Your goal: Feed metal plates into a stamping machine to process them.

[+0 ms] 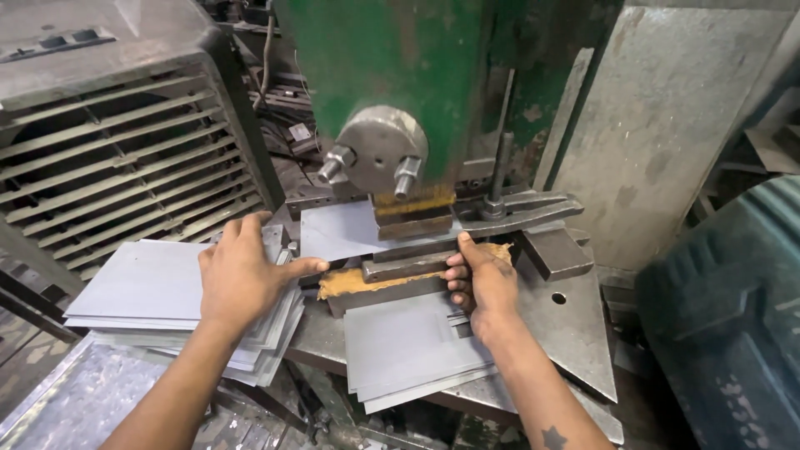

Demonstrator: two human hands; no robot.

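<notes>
My left hand (246, 271) lies flat on a stack of thin grey metal sheets (137, 287), fingers spread, with the thumb reaching toward a grey sheet (337, 229) that sits under the ram of a green press (392, 75). My right hand (483, 279) is at the front of the press die (408, 267), thumb up against its edge, fingers curled on the top sheet of a second stack of grey sheets (408, 346) below the die. The sheet's far end is hidden beneath the ram.
A grey louvred cabinet (108, 142) stands at the left. A steel clamp arm (521, 212) and bolt sit right of the die on the press table (575, 329). A large metal plate (658, 125) leans at the back right; a blue ribbed panel (737, 317) is at the right.
</notes>
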